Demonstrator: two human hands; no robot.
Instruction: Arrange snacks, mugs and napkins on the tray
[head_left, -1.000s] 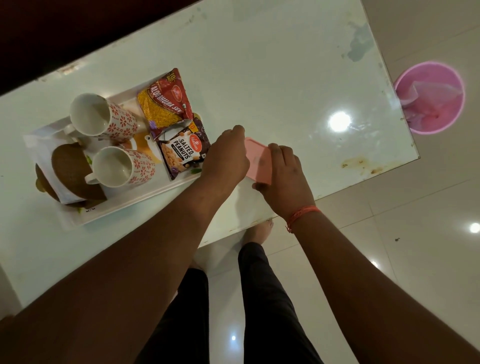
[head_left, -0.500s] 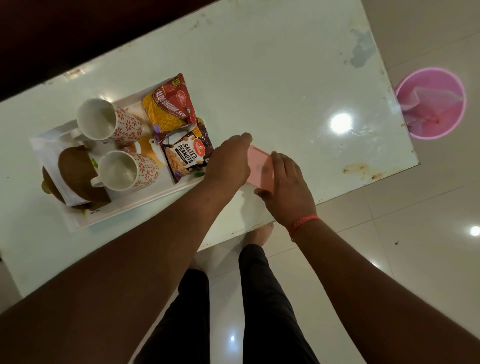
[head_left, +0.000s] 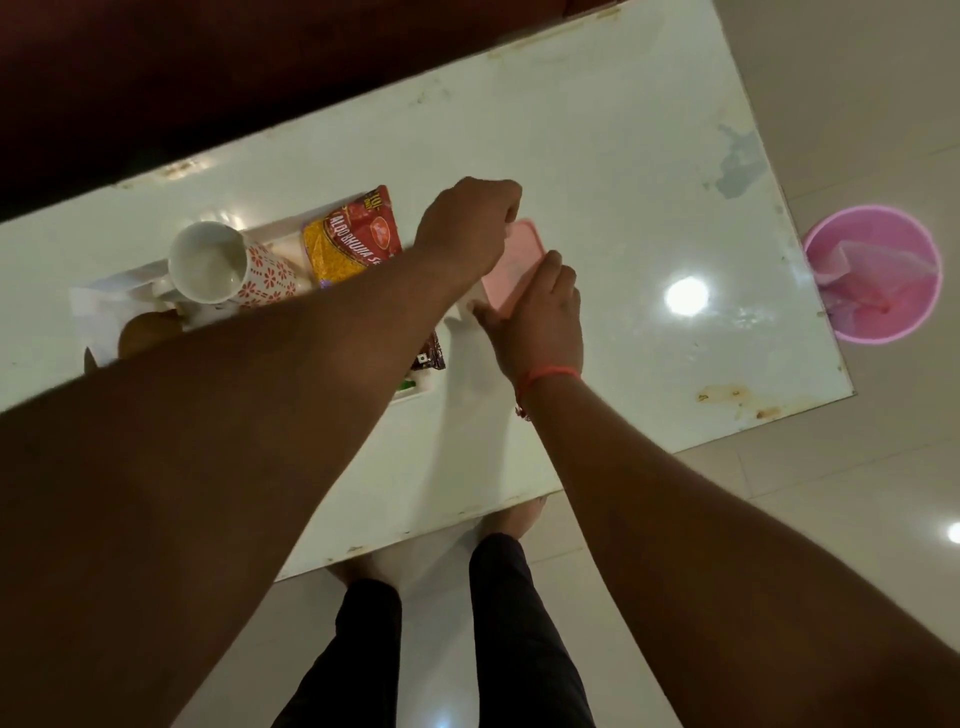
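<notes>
Pink napkin (head_left: 514, 262) between 2 hands

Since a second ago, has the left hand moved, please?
Yes. The left hand has moved away from the near table edge, toward the far side, staying beside the pink box.

both hands (head_left: 540, 306) on pink napkin (head_left: 511, 265) | tray (head_left: 415, 387) left w/ mug (head_left: 218, 265)

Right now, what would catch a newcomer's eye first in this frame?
Both hands meet mid-table around a pink box: the right hand holds its near side, while the left hand is curled over its top. Left of them, a white tray carries a floral mug and a red-yellow snack packet. A pink bin stands on the floor at right.
</notes>
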